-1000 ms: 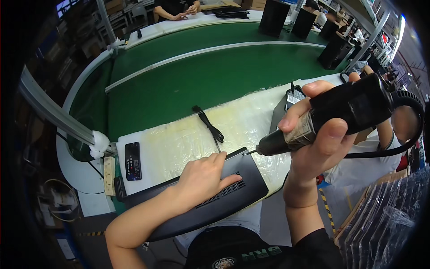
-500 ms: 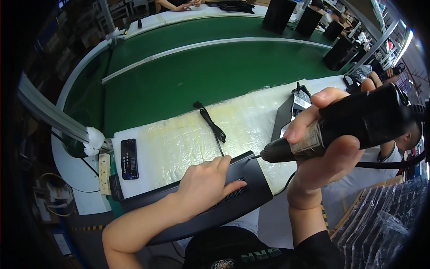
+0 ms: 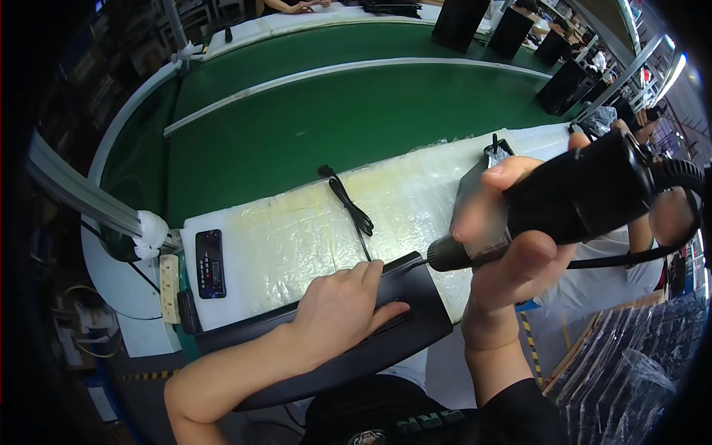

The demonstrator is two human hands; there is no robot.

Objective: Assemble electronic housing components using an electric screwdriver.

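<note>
My right hand (image 3: 519, 259) is wrapped round a black electric screwdriver (image 3: 582, 193). The tool's nose points left, and its bit meets the far right corner of a long black casing (image 3: 297, 386), or looks very close to it. My left hand (image 3: 337, 308) grips this casing, fingers over its far edge and thumb across the face beside a slotted vent (image 3: 389, 326). The casing lies tilted along the near edge of the bench. A bundled black power cable (image 3: 348, 204) runs up from the casing, its plug resting on the wrapped bench top.
On the left are a phone (image 3: 210, 264) and a power strip (image 3: 170, 289). A dark tray (image 3: 493, 159) with small parts stands behind the screwdriver. Beyond lies a green conveyor belt (image 3: 334, 111) with black boxes (image 3: 460, 26). Another person (image 3: 608, 252) is at the right.
My right hand and the screwdriver have shifted slightly left, with the bit closer in at the casing's corner. My left hand keeps its hold.
</note>
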